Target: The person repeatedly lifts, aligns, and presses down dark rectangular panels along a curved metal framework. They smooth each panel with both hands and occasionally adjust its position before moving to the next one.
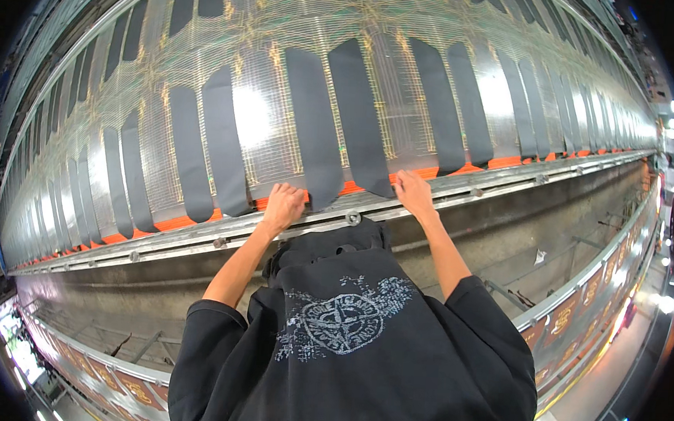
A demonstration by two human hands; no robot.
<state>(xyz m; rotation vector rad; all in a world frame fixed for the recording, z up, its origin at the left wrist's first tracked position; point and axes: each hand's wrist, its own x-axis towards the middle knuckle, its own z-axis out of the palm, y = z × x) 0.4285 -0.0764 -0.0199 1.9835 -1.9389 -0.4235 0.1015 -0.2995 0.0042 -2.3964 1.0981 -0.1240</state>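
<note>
Dark grey cut fabric panels lie flat in pairs on a long, shiny printing table [267,157]. My left hand [284,208] is at the table's near edge with its fingers curled closed, beside the lower left edge of one fabric panel [315,125]. What those fingers hold, if anything, is hidden. To the right, my right hand [414,193] pinches at the lower right corner of the neighbouring fabric panel [361,120]. The rounded lower ends of both panels reach over an orange strip [423,174] along the table's edge.
A metal rail [460,188] with round knobs runs along the table's near side, right in front of my body. More fabric panels [222,140] stretch away on both sides and in a farther row. Behind me, another long table [584,300] carries brown printed pieces.
</note>
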